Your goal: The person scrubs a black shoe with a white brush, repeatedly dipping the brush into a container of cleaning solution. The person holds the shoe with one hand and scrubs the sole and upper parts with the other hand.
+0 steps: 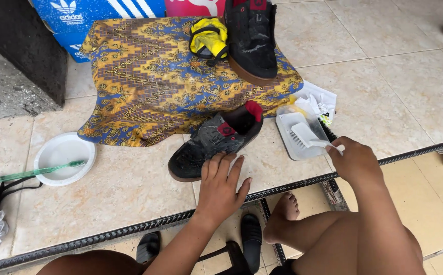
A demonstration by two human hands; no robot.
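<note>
Black sneaker (212, 142) lies on tile; white brush (308, 137) in tray

Two black shoes (214, 142), two brushes (308, 137), one white bowl (63, 158), one patterned cloth (150, 76).

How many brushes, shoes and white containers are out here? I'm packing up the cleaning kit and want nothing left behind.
Black shoes: 2
Brushes, one white, one green: 2
White containers, a tray and a round bowl: 2
Total: 6

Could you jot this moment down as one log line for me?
left hand: resting on tiled ledge, fingertips at black shoe | right hand: holds white brush over white tray
</note>
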